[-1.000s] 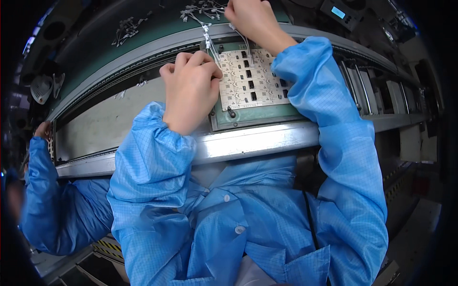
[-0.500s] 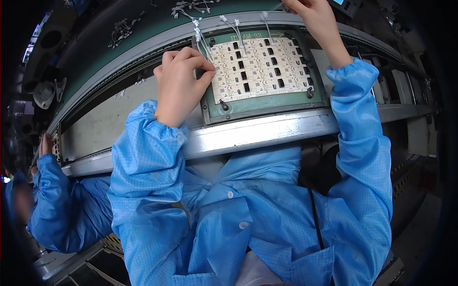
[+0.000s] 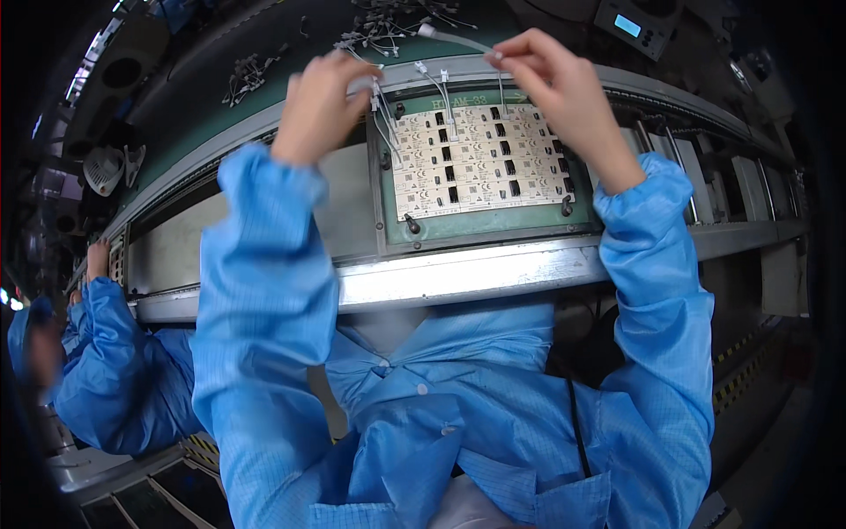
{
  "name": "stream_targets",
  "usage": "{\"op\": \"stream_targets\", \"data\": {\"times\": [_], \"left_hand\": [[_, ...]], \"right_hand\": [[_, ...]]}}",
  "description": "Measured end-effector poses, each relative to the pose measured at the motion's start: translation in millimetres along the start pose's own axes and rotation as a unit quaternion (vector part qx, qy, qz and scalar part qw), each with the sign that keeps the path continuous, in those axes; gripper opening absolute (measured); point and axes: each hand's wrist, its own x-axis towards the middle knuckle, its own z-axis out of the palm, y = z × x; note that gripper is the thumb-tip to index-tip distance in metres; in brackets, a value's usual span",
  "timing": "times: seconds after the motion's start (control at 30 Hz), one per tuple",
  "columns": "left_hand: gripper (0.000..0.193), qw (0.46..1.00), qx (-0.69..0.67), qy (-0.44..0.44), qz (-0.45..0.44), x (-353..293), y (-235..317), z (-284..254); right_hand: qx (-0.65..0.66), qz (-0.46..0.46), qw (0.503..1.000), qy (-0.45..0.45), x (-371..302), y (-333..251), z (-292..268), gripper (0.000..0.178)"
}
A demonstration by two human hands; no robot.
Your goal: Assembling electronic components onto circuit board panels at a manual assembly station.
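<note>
Head view: two hands hold one white wire over one circuit panel.

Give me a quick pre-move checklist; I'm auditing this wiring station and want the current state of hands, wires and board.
1. Panel of small circuit boards seated in the green carrier: ok.
2. Right hand pinching a white wire: ok.
3. Left hand at the wire leads by the board's top left corner: ok; exact grip cannot tell.
4. Leads seated in the board: cannot tell.
5. Co-worker's hand clear of this carrier: ok.
</note>
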Motion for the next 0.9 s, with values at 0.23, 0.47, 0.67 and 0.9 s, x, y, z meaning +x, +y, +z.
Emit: {"op": "stream_targets", "data": {"times": [0.23,0.47,0.67,0.9], "left_hand": [[0.017,0.993,0.101,-0.027,-0.050,62.8,-48.4,46.7],[0.016,0.994,-0.059,0.019,-0.094,52.5,-56.6,61.7],[0.011,0.970,-0.187,0.102,-0.115,49.7,-40.5,39.4],[0.015,0.789,-0.577,0.102,-0.184,46.6,-42.3,29.3]], "right_hand": [[-0.081,-0.062,0.994,-0.025,-11.0,-7.4,14.0,0.011],[-0.231,-0.178,0.956,0.025,-15.3,-23.8,22.0,0.009],[-0.127,-0.165,0.965,-0.157,-24.7,-20.2,37.3,0.008],[-0.095,-0.086,0.968,-0.215,-24.4,-27.0,29.0,0.007]]}}
